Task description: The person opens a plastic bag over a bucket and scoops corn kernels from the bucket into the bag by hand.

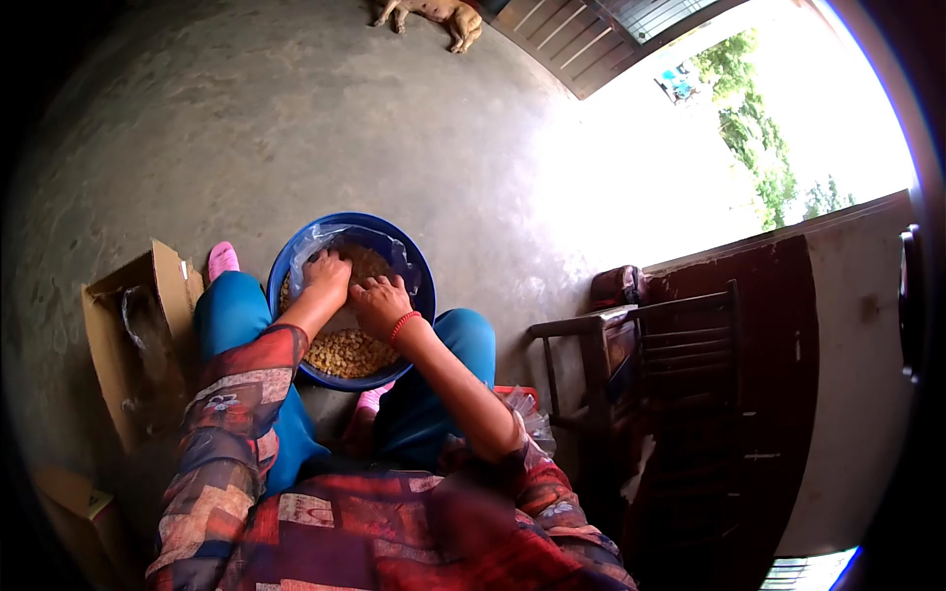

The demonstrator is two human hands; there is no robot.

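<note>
Between the person's knees (471, 340), a round blue tub (273, 295) holds pale pieces (347, 355), with clear plastic (396, 252) along its far inner side. Both hands are inside the rim. The left hand (326, 276) lies toward the far left, fingers bent; whether they are clamped on anything cannot be told. The right hand (379, 303), a red bracelet (403, 326) at its wrist, is just beside it, nearer the middle, with its fingers slightly apart. The pale pieces show most plainly in the near part of the tub, below the hands; the material farther back is browner and too indistinct to identify. An open cardboard box (177, 286) stands left of the left knee. A dark wooden chair (687, 340) is to the right, well apart from the tub. A dog (434, 12) lies on the floor (325, 128) at the far side.
</note>
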